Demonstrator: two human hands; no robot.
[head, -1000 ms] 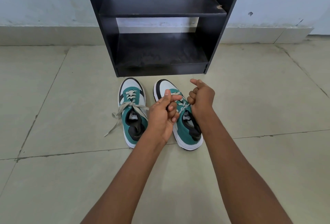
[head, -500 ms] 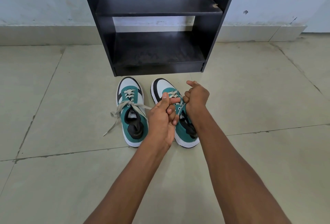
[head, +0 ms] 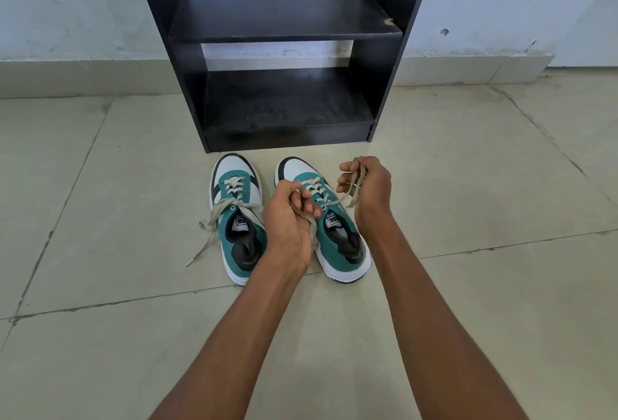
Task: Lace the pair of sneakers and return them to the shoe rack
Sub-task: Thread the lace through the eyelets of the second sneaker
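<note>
Since a second ago I see the two hands have drawn apart: they were bunched together over the right sneaker, and now each pulls a lace end out to its own side. The black shoe rack point(head: 284, 15) stands against the wall, both shelves bare, on the tiled floor point(head: 468, 219). Just in front of it the pair sits side by side, toes toward the rack. The left sneaker point(head: 239, 222) lies untouched, its lace point(head: 214, 219) loose and trailing onto the floor. The right sneaker point(head: 334, 235) is between the hands. My left hand point(head: 289, 215) is curled closed around one lace end point(head: 312, 229), which hangs below the palm. My right hand point(head: 368, 185) is closed on the other lace end point(head: 354, 185), held just above the shoe's right side.
</note>
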